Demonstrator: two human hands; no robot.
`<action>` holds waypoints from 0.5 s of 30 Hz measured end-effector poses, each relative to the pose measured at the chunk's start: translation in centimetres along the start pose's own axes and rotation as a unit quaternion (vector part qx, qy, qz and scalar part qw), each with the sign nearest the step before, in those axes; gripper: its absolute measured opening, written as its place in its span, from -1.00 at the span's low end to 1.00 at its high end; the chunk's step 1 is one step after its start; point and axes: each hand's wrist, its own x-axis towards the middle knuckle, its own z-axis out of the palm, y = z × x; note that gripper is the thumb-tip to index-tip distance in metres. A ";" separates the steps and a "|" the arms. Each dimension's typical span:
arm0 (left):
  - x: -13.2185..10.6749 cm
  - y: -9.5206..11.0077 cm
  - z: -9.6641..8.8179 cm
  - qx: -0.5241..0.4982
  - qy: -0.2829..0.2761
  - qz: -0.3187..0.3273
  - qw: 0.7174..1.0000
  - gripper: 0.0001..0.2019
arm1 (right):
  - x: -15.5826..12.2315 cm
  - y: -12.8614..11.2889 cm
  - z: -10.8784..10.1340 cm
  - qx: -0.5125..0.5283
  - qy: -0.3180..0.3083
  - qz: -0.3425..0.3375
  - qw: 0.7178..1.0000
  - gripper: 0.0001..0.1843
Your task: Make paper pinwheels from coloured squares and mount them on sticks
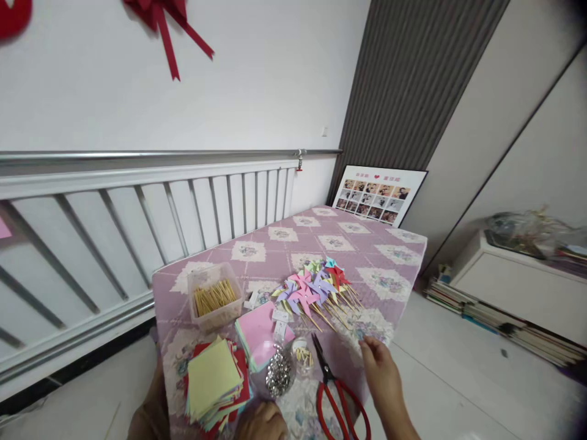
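My right hand (pixel 383 373) hovers at the near right edge of the purple patterned table (pixel 284 250), fingers loosely curled with nothing in them, beside red-handled scissors (pixel 337 397). My left hand (pixel 261 421) rests at the bottom edge, only its knuckles showing, next to a stack of coloured paper squares (pixel 215 379). A pile of paper pinwheels on wooden sticks (pixel 316 290) lies mid-table. A clear box of wooden sticks (pixel 214 297) stands to the left.
A pink paper pad (pixel 259 333), a heap of silvery pins (pixel 279 373) and a small clear cup (pixel 302 357) sit near the front. A white railing (pixel 137 214) runs along the left. A framed photo board (pixel 376 195) leans behind. Books (pixel 499 318) lie on the floor.
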 end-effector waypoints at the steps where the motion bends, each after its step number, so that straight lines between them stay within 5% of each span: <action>1: 0.2 -0.9 0.3 0.019 -0.011 0.005 1.000 -0.87 | -1.8 -0.5 0.4 0.002 -0.014 -0.006 1.000 -0.53; 8: -0.3 -4.6 1.5 0.256 -0.006 0.129 0.958 -0.77 | -13.5 -1.7 4.6 0.054 -0.104 -0.014 0.993 -0.61; 15: -0.9 -4.4 0.9 0.257 0.023 0.159 0.953 -0.85 | -18.0 -1.1 7.1 0.044 -0.161 -0.021 0.986 -0.56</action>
